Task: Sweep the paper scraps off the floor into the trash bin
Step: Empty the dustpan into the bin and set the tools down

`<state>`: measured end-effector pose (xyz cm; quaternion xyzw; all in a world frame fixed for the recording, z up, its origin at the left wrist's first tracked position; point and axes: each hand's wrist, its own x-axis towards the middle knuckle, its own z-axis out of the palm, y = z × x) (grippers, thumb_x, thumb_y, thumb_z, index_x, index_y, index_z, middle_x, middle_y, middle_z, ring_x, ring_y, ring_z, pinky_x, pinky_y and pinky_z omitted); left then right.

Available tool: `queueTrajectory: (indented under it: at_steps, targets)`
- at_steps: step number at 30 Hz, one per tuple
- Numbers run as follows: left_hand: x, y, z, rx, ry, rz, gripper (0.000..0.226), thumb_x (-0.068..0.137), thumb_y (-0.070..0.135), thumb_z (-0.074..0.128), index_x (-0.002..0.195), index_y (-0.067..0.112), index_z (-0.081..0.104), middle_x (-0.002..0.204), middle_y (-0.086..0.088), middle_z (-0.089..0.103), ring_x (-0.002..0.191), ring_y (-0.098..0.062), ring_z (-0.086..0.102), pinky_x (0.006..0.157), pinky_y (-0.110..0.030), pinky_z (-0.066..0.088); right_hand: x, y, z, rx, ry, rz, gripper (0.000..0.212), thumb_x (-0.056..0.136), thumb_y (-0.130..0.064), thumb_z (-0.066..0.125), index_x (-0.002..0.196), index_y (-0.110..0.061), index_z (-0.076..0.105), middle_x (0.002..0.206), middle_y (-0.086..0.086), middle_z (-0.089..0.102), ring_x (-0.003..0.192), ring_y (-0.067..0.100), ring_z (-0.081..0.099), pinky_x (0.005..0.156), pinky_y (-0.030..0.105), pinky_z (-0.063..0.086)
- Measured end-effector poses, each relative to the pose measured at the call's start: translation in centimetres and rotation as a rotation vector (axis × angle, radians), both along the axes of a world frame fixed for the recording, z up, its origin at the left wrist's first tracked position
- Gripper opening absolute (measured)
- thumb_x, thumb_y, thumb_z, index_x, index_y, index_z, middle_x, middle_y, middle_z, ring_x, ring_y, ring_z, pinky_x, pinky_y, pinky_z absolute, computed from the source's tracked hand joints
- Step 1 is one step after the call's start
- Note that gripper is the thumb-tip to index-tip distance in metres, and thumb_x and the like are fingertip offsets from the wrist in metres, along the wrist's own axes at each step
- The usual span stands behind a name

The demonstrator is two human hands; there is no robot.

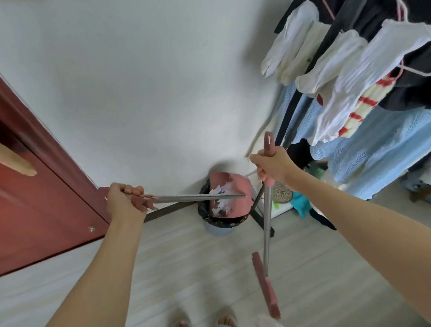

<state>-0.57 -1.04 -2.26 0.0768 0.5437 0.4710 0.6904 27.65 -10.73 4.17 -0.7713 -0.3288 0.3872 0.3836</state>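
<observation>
Gripping the pink handle end of the dustpan (230, 189), the left hand (124, 200) has its fingers curled tight around it, and the metal shaft runs rightward to the pan, which is tilted over the trash bin (218, 222). Paper scraps (220, 199) lie in the pan's mouth, just above the bin's black liner, well apart from both hands. The right hand (272, 168) wraps around the top of the broom (265, 280), whose pink head rests near the floor (194, 262) by the person's feet.
</observation>
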Motion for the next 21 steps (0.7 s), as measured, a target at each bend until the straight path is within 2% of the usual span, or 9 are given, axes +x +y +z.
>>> queueTrajectory:
  at_steps: [4,6,8,11,14,16,17,19,21]
  targets:
    - [-0.8,0.2,-0.1,-0.034,-0.151,0.182,0.015,0.057,0.003,0.034,0.06,0.017,0.029,0.05,0.007,0.034,0.04,-0.01,0.04,0.044,-0.016,0.043,-1.1,1.4,-0.3,-0.034,0.011,0.035,0.035,0.088,-0.005,0.051,0.056,-0.012,0.04,0.049,0.007,0.041,0.038,0.014,0.041,0.054,0.027,0.04]
    - [-1.2,0.4,-0.6,-0.069,-0.205,0.252,0.017,0.065,-0.001,0.031,0.061,0.016,0.029,0.048,0.007,0.036,0.038,-0.01,0.041,0.052,-0.027,0.045,-1.6,2.1,-0.4,-0.026,0.009,0.044,0.035,0.088,-0.004,0.051,0.055,-0.011,0.041,0.05,0.007,0.04,0.041,0.017,0.04,0.056,0.03,0.039]
    - [-1.5,0.2,-1.2,-0.078,-0.217,0.258,0.019,0.064,-0.001,0.031,0.059,0.017,0.027,0.037,0.006,0.036,0.033,-0.01,0.041,0.059,-0.036,0.042,-2.0,2.7,-0.3,-0.007,0.013,0.04,0.037,0.087,-0.003,0.052,0.053,-0.01,0.041,0.046,0.003,0.04,0.041,0.016,0.038,0.058,0.032,0.04]
    - [-1.8,0.0,-1.4,-0.078,-0.211,0.272,0.017,0.057,0.002,0.03,0.058,0.018,0.024,0.032,0.006,0.034,0.034,-0.01,0.038,0.058,-0.034,0.042,-2.5,3.3,-0.1,-0.005,0.051,0.019,0.035,0.088,-0.003,0.054,0.055,-0.009,0.043,0.042,0.002,0.04,0.038,0.017,0.039,0.053,0.03,0.042]
    - [-2.4,0.5,-2.0,-0.106,-0.194,0.288,0.015,0.058,0.003,0.029,0.061,0.017,0.027,0.043,0.001,0.038,0.04,-0.015,0.039,0.051,-0.027,0.042,-2.8,3.7,0.1,-0.003,0.054,0.019,0.034,0.088,-0.004,0.055,0.056,-0.009,0.044,0.04,0.0,0.041,0.034,0.014,0.041,0.05,0.027,0.043]
    - [-2.8,0.9,-2.3,-0.144,-0.193,0.312,0.016,0.058,0.002,0.025,0.064,0.016,0.031,0.055,-0.003,0.036,0.049,-0.02,0.037,0.051,-0.026,0.039,-3.0,3.9,0.2,0.007,0.061,0.007,0.034,0.088,-0.003,0.054,0.056,-0.008,0.044,0.039,-0.002,0.041,0.032,0.011,0.041,0.048,0.025,0.043]
    - [-2.9,1.0,-2.4,-0.151,-0.194,0.32,0.018,0.055,0.003,0.023,0.065,0.016,0.031,0.055,-0.003,0.035,0.049,-0.02,0.035,0.051,-0.026,0.038,-3.1,3.9,0.3,0.012,0.058,0.005,0.034,0.088,-0.003,0.054,0.056,-0.008,0.044,0.04,-0.001,0.041,0.033,0.01,0.041,0.048,0.025,0.044]
    - [-3.0,1.0,-2.1,-0.148,-0.188,0.32,0.019,0.053,0.004,0.022,0.064,0.017,0.029,0.043,-0.002,0.035,0.045,-0.019,0.032,0.052,-0.026,0.035,-3.3,4.0,0.5,0.019,0.054,0.008,0.033,0.088,-0.003,0.054,0.056,-0.008,0.045,0.042,0.001,0.042,0.034,0.012,0.041,0.048,0.024,0.043]
    - [-2.9,1.1,-2.0,-0.171,-0.146,0.303,0.018,0.062,0.0,0.023,0.062,0.017,0.029,0.036,-0.002,0.034,0.047,-0.021,0.031,0.05,-0.025,0.034,-3.6,4.1,0.7,0.026,0.048,0.018,0.035,0.088,-0.003,0.053,0.055,-0.008,0.044,0.04,0.0,0.043,0.034,0.012,0.041,0.047,0.024,0.042]
